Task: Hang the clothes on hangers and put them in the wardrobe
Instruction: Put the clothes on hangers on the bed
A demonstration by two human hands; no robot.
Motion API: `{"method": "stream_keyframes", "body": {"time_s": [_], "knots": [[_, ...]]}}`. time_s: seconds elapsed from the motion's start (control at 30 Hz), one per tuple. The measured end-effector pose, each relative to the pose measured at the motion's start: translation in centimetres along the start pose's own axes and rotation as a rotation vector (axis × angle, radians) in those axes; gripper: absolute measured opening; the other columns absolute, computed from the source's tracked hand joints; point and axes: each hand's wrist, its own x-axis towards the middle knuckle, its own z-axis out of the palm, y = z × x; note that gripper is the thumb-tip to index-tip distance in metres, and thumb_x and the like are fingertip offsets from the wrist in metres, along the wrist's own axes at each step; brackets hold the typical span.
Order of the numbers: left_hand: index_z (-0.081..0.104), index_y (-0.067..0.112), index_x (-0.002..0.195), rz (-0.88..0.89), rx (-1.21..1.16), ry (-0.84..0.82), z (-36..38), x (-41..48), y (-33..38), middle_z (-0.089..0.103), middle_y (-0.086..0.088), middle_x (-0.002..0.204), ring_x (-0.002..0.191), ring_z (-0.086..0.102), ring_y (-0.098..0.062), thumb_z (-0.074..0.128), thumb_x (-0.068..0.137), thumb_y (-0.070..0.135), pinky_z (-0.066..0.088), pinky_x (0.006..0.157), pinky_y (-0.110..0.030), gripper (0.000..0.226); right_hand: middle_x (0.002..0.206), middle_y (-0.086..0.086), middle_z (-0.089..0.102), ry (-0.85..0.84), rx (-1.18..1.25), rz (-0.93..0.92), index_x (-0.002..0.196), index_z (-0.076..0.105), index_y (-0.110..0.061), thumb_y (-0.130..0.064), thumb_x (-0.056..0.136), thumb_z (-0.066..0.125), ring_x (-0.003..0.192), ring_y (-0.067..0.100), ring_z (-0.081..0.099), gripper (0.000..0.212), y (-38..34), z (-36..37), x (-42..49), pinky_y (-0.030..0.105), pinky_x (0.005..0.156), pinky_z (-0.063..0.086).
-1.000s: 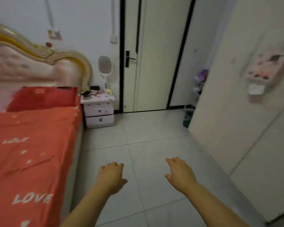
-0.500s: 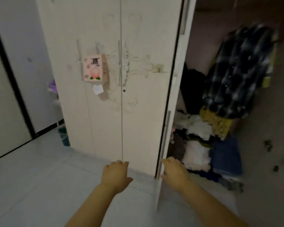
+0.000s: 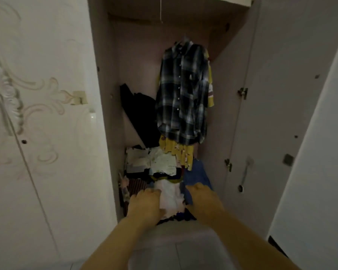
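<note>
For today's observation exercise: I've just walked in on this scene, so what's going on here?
A person stands at an open pale wardrobe and reaches both bare hands into the jumbled pile of loose clothes on its floor. The left hand and right hand rest on either side of a crumpled white garment; whether either has closed a grip on it is unclear. Above, a dark plaid button-up shirt already hangs, with a yellow garment behind it.
</note>
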Motion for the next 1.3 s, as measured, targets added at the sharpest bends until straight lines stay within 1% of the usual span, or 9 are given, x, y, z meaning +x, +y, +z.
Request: {"method": "stream_keyframes", "body": {"time_s": [0.23, 0.4, 0.57, 0.67, 0.77, 0.87, 1.0, 1.13, 1.3], "knots": [[0.034, 0.02, 0.142, -0.007, -0.036, 0.067, -3.2, 14.7, 3.7, 0.044, -0.004, 0.136, 0.124, 0.042, -0.021, 0.049, 0.091, 0.047, 0.036, 0.097, -0.031, 0.059, 0.137, 0.006, 0.042, 0.092, 0.005, -0.028, 0.138, 0.039, -0.019, -0.026, 0.095, 0.049, 0.122, 0.025, 0.042, 0.045, 9.1, -4.4, 10.8, 0.035, 0.099, 0.039], [0.034, 0.019, 0.142, -0.038, -0.05, 0.134, -6.3, 23.4, 4.3, 0.043, -0.006, 0.137, 0.123, 0.043, -0.021, 0.051, 0.09, 0.047, 0.038, 0.098, -0.031, 0.061, 0.13, 0.005, 0.045, 0.161, -0.021, -0.072, 0.135, 0.042, -0.018, -0.024, 0.096, 0.046, 0.12, 0.024, 0.044, 0.04, 13.1, -8.4, 18.8, 0.034, 0.098, 0.04], [0.038, 0.019, 0.139, -0.06, -0.041, 0.197, -9.9, 32.5, 3.6, 0.044, -0.005, 0.134, 0.12, 0.045, -0.023, 0.051, 0.091, 0.045, 0.041, 0.097, -0.037, 0.056, 0.139, 0.004, 0.038, 0.238, -0.042, -0.115, 0.147, 0.025, -0.02, -0.031, 0.095, 0.049, 0.126, 0.024, 0.038, 0.058, 15.5, -12.4, 27.4, 0.033, 0.101, 0.036], [0.038, 0.023, 0.139, -0.054, -0.071, 0.249, -12.1, 38.1, 2.7, 0.044, -0.005, 0.132, 0.119, 0.044, -0.024, 0.055, 0.088, 0.045, 0.04, 0.096, -0.037, 0.058, 0.139, 0.005, 0.038, 0.302, -0.083, -0.135, 0.147, 0.026, -0.019, -0.033, 0.093, 0.052, 0.125, 0.026, 0.039, 0.062, 16.3, -14.6, 33.0, 0.035, 0.101, 0.035], [0.037, 0.023, 0.139, -0.04, -0.066, 0.336, -14.7, 44.4, 1.3, 0.045, -0.005, 0.13, 0.118, 0.044, -0.024, 0.056, 0.087, 0.047, 0.039, 0.095, -0.038, 0.06, 0.137, 0.005, 0.04, 0.398, -0.134, -0.164, 0.145, 0.03, -0.018, -0.033, 0.092, 0.054, 0.123, 0.027, 0.04, 0.06, 16.8, -17.2, 39.4, 0.037, 0.101, 0.036], [0.038, 0.023, 0.138, -0.007, -0.1, 0.443, -17.7, 50.6, -0.3, 0.046, -0.004, 0.13, 0.118, 0.045, -0.023, 0.057, 0.087, 0.045, 0.041, 0.096, -0.038, 0.059, 0.141, 0.004, 0.035, 0.468, -0.148, -0.171, 0.148, 0.024, -0.019, -0.033, 0.093, 0.053, 0.127, 0.026, 0.037, 0.063, 17.2, -20.2, 45.8, 0.037, 0.103, 0.034], [0.03, 0.02, 0.144, 0.023, -0.099, 0.544, -21.0, 58.2, -1.9, 0.042, -0.006, 0.139, 0.124, 0.042, -0.023, 0.05, 0.092, 0.043, 0.04, 0.1, -0.038, 0.06, 0.14, 0.002, 0.036, 0.563, -0.203, -0.187, 0.148, 0.024, -0.02, -0.035, 0.094, 0.052, 0.126, 0.024, 0.038, 0.063, 18.2, -23.8, 53.3, 0.035, 0.105, 0.035], [0.03, 0.019, 0.144, 0.08, -0.166, 0.69, -24.0, 64.2, -2.7, 0.043, -0.006, 0.138, 0.122, 0.043, -0.021, 0.046, 0.096, 0.034, 0.039, 0.099, -0.034, 0.053, 0.142, 0.001, 0.033, 0.668, -0.268, -0.203, 0.148, 0.021, -0.021, -0.035, 0.095, 0.049, 0.128, 0.023, 0.035, 0.062, 19.5, -27.7, 59.0, 0.034, 0.105, 0.032], [0.023, 0.018, 0.147, 0.104, -0.195, 0.831, -27.1, 70.3, -3.1, 0.038, -0.004, 0.143, 0.128, 0.036, -0.021, 0.047, 0.096, 0.036, 0.032, 0.106, -0.034, 0.06, 0.142, 0.004, 0.034, 0.868, -0.343, -0.231, 0.147, 0.024, -0.02, -0.035, 0.096, 0.048, 0.128, 0.026, 0.035, 0.058, 20.2, -33.5, 65.6, 0.036, 0.107, 0.029]]}}
